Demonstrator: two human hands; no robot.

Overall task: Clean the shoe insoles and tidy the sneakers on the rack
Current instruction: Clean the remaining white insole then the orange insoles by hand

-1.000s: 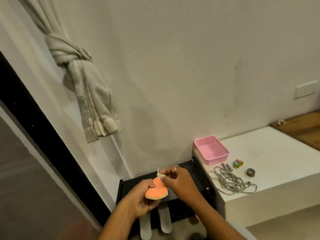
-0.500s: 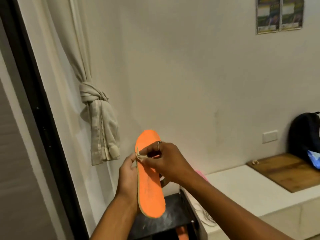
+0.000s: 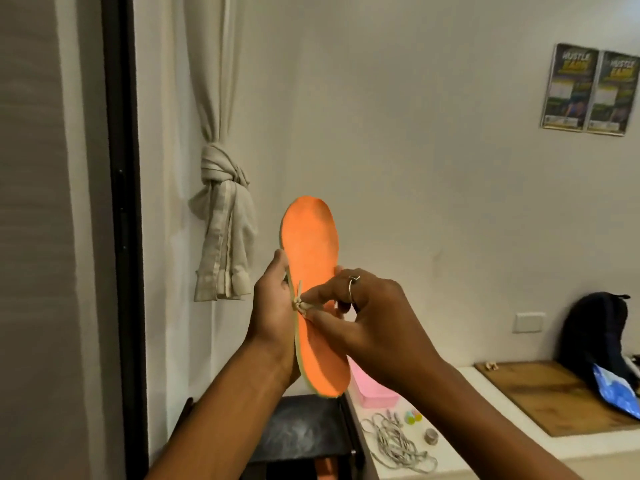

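Orange insole [image 3: 311, 258] held upright, toe end up, before the wall and above the black rack [image 3: 301, 431]. Left hand [image 3: 273, 317] grasps its left edge; right hand [image 3: 374, 317] fingers [image 3: 325, 292] pinch a small pale wad [image 3: 300, 304] against that edge. Pink tray [image 3: 374, 393] stands on the white desk [image 3: 485, 427], right.

The orange insole [image 3: 311, 244] at centre looks matt and faintly fuzzy, the beige tuft [image 3: 298, 304] at its left edge frayed fibre, the knotted curtain [image 3: 225, 237] at left soft cloth. Lower right, the pink tray [image 3: 374, 393] looks like smooth plastic, the board [image 3: 540, 393] grained wood.
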